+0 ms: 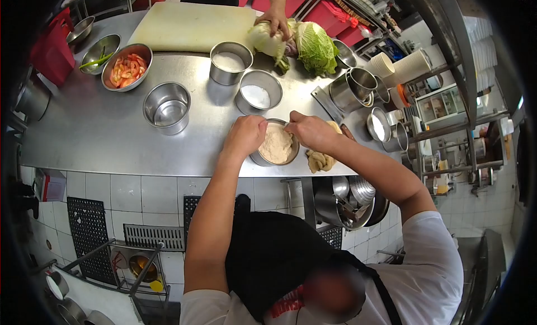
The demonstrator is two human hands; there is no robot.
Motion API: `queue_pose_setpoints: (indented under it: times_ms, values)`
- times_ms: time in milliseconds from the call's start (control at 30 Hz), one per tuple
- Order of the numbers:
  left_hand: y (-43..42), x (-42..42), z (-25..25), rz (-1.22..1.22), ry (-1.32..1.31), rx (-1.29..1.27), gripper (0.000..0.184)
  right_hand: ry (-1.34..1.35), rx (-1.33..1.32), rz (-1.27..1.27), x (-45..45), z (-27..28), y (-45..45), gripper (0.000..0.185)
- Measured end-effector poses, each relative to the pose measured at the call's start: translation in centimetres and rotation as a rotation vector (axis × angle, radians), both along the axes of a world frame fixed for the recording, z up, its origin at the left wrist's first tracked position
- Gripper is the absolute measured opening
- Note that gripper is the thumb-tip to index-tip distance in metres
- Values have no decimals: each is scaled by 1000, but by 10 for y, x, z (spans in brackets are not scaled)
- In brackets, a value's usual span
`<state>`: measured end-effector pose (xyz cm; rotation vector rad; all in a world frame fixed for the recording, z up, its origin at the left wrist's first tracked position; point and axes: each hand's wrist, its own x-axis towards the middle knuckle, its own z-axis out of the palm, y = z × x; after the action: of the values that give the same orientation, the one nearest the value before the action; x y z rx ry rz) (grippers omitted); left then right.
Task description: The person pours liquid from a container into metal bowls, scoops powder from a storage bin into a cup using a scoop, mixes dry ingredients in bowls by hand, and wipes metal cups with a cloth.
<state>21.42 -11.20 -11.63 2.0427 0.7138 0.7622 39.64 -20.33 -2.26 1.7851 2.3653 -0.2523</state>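
A round metal pan (pixel 258 159) holding pale dough (pixel 276 144) stands near the front edge of the steel table (pixel 112 140). My left hand (pixel 248 136) is closed at the pan's left rim. At its upper right rim, my right hand (pixel 306 129) is closed with the fingertips at the dough's edge; whether they pinch rim or dough is hidden. Beside the pan on the right lies a lump of beige dough-like pieces (pixel 320 161). Two metal pots with white contents, one (pixel 260 92) just beyond my hands and one (pixel 231 62) farther back, stand near an empty metal pot (pixel 167 108).
A co-worker's hand (pixel 274 22) rests on a cabbage (pixel 269 41) beside another cabbage (pixel 315 48). A cutting board (pixel 193 27) lies at the back. Bowls of tomatoes (pixel 127 71) and green chillies (pixel 99 59) stand left. Metal pots (pixel 349 93) and a cleaver (pixel 330 104) are right.
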Motion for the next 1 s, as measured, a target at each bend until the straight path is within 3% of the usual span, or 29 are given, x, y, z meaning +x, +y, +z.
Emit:
queue_pose_setpoints:
  times_ms: [200, 300, 333, 433, 867, 1000]
  values:
    - [-41, -5, 5, 285, 60, -78, 22, 35, -4, -147, -3, -10, -29, 20]
    - [-17, -6, 6, 175, -59, 73, 24, -15, -36, -100, -9, -4, -19, 19]
    - [-4, -5, 11, -5, 30, -34, 24, -45, -51, -70, -10, -1, -9, 19]
    - [-2, 0, 1, -19, 1, 19, 22, -121, -83, -31, -14, 5, -2, 17]
    - [-51, -2, -7, 543, -221, 33, 18, -6, 3, -272, -31, -8, -37, 18]
    - [-60, -11, 0, 464, -159, -174, 19, 14, 28, -271, -28, -10, -42, 21]
